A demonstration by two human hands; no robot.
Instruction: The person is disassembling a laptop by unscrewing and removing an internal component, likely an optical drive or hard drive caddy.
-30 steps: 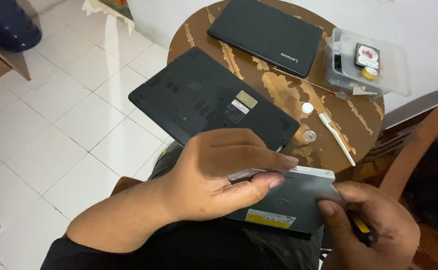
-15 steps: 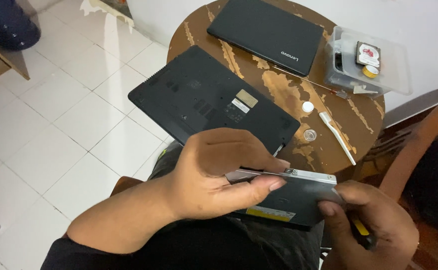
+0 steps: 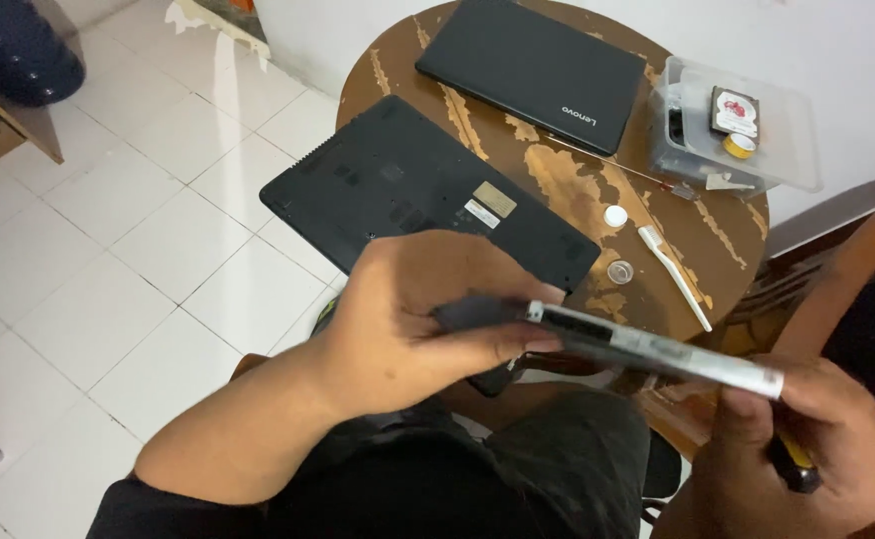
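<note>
Head view, looking down over the lap toward a round wooden table (image 3: 557, 190) with worn, flaking varnish.

Left hand (image 3: 427, 319): fingers and thumb closed around the near end of a slim optical drive (image 3: 657, 351), thumb on the lower face, fingertips over the upper edge. Right hand (image 3: 807, 449): closed on the far end of the same drive, thumb on its top edge. A yellow-and-black tool handle (image 3: 795, 464) is tucked in the same fist; cannot tell what kind of tool it is. The drive is seen nearly edge-on, tilted, and blurred. It is held in the air over the lap, on the near side of the table and off its surface, just in front of the table's near rim.

On the table:
- Black laptop lying bottom-up (image 3: 427, 200), nearest the hands, overhanging the table's left rim. Its near edge sits just behind the left hand's knuckles.
- Second black laptop, lid closed (image 3: 537, 70), at the far side of the table.
- Clear plastic box (image 3: 747, 130) at the right rim, holding a bare hard disk (image 3: 735, 110) and a roll of yellow tape (image 3: 739, 146).
- Small white cap (image 3: 615, 216) and small clear round lid (image 3: 621, 271) right of the upturned laptop.
- White spudger-like stick (image 3: 675, 275) lying just right of those.

Beyond the table's left side: white tiled floor (image 3: 108, 250).
</note>
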